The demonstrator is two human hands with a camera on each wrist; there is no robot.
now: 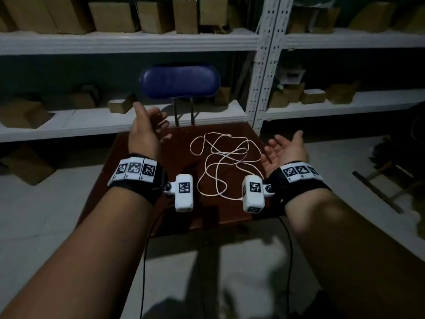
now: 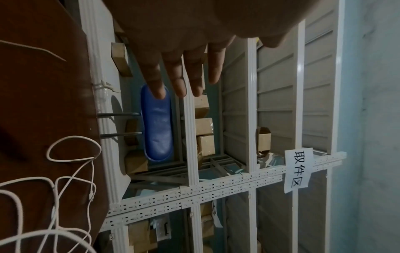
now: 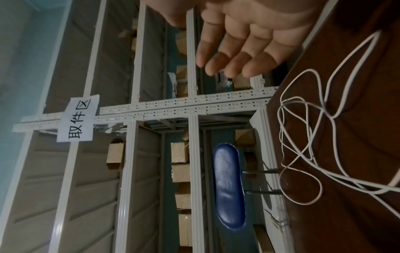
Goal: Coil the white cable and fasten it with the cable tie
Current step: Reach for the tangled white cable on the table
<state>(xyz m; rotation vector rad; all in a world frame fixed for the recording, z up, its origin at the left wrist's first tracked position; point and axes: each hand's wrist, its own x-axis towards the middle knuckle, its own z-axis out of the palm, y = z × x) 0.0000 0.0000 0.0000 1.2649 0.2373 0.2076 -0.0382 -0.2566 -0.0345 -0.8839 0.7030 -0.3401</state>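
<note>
On a dark brown worktop (image 1: 174,143) before white shelves (image 1: 128,42) of cardboard boxes (image 1: 112,16), with a paper sign (image 3: 79,118) reading 取件区, the white cable (image 1: 220,157) sprawls uncoiled across its middle, both grips, left hand (image 1: 143,130) and right hand (image 1: 286,149), spread and empty at its side edges.

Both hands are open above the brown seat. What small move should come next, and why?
Probably lower the right hand to pinch the white cable near one end. The cable lies loose and tangled on the brown seat, and neither it nor the left hand holds anything.
</note>
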